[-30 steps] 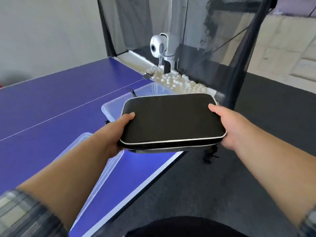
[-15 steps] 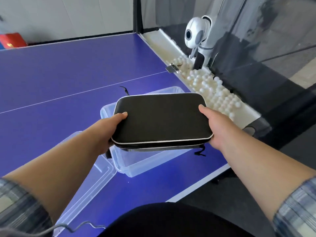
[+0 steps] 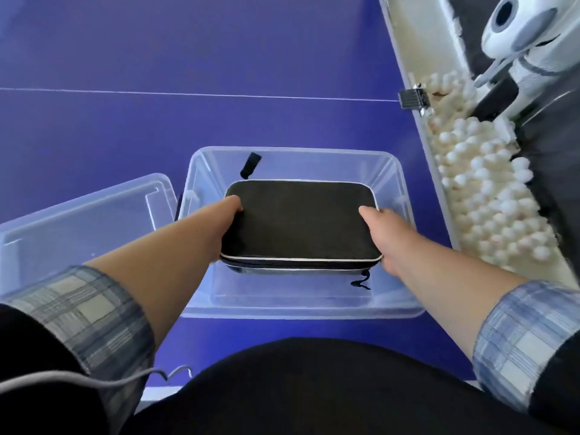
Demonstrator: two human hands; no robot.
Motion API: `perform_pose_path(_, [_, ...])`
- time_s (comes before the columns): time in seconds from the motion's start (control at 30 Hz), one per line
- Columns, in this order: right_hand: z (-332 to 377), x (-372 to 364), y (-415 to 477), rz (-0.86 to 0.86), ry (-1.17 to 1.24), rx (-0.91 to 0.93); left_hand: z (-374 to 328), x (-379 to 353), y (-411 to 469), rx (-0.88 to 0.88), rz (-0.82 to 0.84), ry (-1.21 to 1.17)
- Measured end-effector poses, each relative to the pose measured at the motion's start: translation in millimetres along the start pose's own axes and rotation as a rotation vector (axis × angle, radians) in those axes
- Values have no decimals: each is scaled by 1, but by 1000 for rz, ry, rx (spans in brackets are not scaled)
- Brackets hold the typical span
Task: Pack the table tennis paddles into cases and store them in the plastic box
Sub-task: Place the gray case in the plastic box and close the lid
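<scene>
Black rectangular fabric case with white piping (image 3: 299, 221), closed all round and held level inside the walls of the clear plastic box (image 3: 295, 310). I cannot tell whether its underside touches the box floor yet. My left hand (image 3: 224, 222) grips its left edge and my right hand (image 3: 384, 235) its right edge. Each thumb lies on the top panel, and the fingers are curled under, out of sight. A black strap tab (image 3: 250, 164) shows just behind the case. What it belongs to is hidden.

Stage, as I judge it: casing is done for this one, though its contents are not visible, and storing is nearly done. Setting the case down and letting go remain. The clear plastic lid (image 3: 78, 215) lies off, beside the box on my left, on the blue table tennis table (image 3: 188, 58). No loose paddle or other case is in view.

White balls (image 3: 480, 196) fill the tray along the table's right edge, below a white ball machine (image 3: 518, 36).
</scene>
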State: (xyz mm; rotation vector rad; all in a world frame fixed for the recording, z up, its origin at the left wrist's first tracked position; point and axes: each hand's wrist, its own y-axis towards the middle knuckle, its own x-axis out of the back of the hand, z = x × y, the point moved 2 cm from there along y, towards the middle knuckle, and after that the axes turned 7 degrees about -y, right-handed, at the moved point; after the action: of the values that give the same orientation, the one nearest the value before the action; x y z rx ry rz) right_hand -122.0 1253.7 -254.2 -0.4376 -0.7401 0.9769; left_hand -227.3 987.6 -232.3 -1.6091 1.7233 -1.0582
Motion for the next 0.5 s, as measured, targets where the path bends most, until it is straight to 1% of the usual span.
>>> perform_pose_path(0.1, [-16,-8,19,26,-86,-62,10,-6,12,31,-58,34])
perform_pose_path(0.23, [-22,-12,35,35,-116,-175,25,-15,27,83,-75,48])
perform_pose_path(0.33, [-22,-16,42,29,-159,-175,30,-18,33,75,-121,60])
perform_pose_path(0.5, [-23,-22,41,-7,-313,-128,36,-20,35,70,-210,130])
